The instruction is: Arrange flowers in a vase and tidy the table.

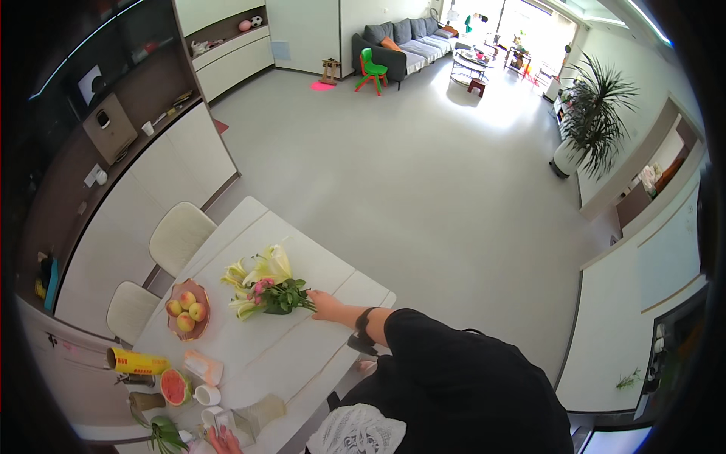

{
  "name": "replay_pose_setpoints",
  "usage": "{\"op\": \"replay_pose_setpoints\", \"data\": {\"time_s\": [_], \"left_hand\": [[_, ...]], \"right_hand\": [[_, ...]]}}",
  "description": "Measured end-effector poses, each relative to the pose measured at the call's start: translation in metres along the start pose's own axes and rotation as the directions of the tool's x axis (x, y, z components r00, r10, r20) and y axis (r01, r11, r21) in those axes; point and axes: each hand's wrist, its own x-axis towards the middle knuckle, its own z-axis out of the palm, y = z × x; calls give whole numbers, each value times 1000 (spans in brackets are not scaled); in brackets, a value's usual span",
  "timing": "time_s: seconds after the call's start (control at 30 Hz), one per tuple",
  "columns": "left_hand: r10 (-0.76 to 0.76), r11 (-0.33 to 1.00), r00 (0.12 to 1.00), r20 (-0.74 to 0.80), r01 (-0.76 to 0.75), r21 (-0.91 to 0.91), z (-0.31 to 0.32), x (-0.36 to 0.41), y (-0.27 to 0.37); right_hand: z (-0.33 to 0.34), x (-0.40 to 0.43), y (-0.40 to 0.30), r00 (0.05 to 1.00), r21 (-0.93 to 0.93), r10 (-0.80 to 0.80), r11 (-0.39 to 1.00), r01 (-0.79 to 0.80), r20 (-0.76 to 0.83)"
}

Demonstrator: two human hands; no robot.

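My right hand (324,305) grips the stems of a bouquet of lilies and pink flowers (271,284), which lies low over the marble-patterned table (306,352). The blooms point away from the hand. At the bottom edge my left hand (224,440) is partly cut off, its fingers spread beside a clear, glass-like vessel (258,420); whether it grips the vessel I cannot tell. Near that hand are a white cup (207,395), another white cup (211,417) and a cut watermelon (176,387). A pink-tinted bowl (205,323) holds several peaches (185,323).
A yellow roll (139,361), a soft orange-and-white pack (203,367), a brown container (147,402) and a green-leaved plant (164,434) crowd the table's lower left. Two cream chairs (181,238) stand along its far side. Beyond are a green child's chair (372,69) and a grey sofa (397,45).
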Motion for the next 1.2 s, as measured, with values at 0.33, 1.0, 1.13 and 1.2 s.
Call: {"op": "replay_pose_setpoints", "data": {"time_s": [0.33,1.0,1.13,1.2], "left_hand": [[-62,992,991,-119,49,-115,2,-8,-10],[-86,961,987,-139,45,-274,-15,-53,-15],[-97,990,992,-80,89,-108,-3,-56,-9],[-106,993,993,-46,103,-59,1,-54,-11]], "right_hand": [[-38,-54,-38,963,-161,-260,950,267,66],[57,-85,-277,476,266,-762,616,742,438],[95,-77,-268,464,340,-671,715,611,578],[109,-76,-261,454,365,-667,723,587,591]]}}
